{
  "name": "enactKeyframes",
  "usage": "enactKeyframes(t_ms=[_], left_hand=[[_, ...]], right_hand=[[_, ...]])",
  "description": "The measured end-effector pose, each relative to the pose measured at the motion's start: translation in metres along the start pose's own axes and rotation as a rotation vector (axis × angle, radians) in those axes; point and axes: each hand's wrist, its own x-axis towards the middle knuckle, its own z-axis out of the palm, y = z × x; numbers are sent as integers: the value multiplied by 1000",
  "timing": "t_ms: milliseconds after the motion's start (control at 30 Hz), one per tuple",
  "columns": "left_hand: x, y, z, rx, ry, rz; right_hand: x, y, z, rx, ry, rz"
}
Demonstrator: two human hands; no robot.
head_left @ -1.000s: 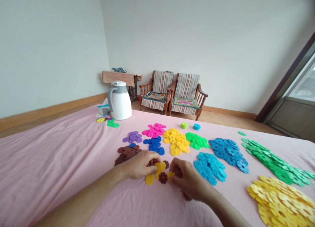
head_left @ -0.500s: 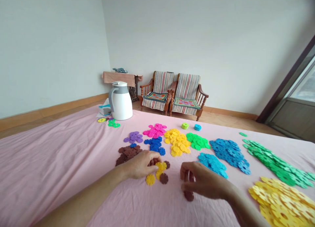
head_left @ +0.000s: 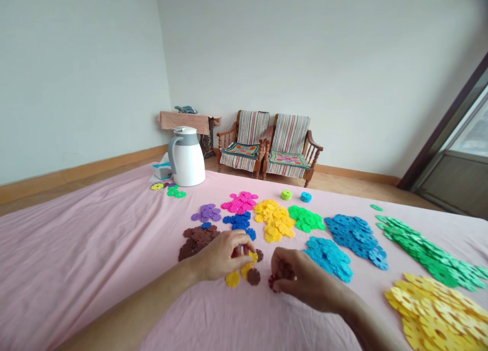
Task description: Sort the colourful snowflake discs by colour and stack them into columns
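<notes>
Pink bedsheet [head_left: 87, 259] w/ yellow discs [head_left: 233, 278], maroon discs [head_left: 253, 276], cyan discs [head_left: 328, 258]; striped chair backs [head_left: 253, 127], white/grey jug [head_left: 186, 158].

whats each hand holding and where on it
The right hand pinches a dark brown plastic disc by its edge in the fingertips. The left hand is at a yellow disc, but whether it grips it cannot be told.

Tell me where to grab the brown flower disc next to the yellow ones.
Pinch the brown plastic flower disc by its bumpy rim, coming from the near side, closest to you. It lies flat on the pink sheet, so the notches help your fingers catch it. A yellow disc sits on its left, and the right hand is on its right.
</notes>
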Motion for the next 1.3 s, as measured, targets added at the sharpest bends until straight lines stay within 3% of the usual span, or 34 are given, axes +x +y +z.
enactKeyframes(t_ms=[100,167,333,433,567,667,733,833,900,1067,1300], left_hand=[[-1,7,1,-82,-64,-1],[-1,10,4,-156,-96,-29],[0,6,2,-214,-92,-73],[-1,2,-19,-178,-103,-100],[-10,-10,-64,-114,-107,-193],[-16,-25,-89,-26,-205,-228],[-18,-37,-95,67,-132,-240],[-15,-55,-90,255,49,-287],[-13,-65,-83,342,104,-292],[-11,-81,-70,399,134,-276],[-9,-83,-67,401,159,-290]], right_hand=[[11,-2,19,98,238,-85],[17,-3,32,152,318,-102],[22,-6,44,343,285,-137],[23,1,43,304,335,-132],[30,18,41,202,449,-62],[34,25,42,181,462,-55],[35,24,43,148,475,-64],[34,20,44,109,485,-72],[33,18,44,96,485,-76],[32,17,43,70,474,-76],[32,21,44,76,466,-84]])
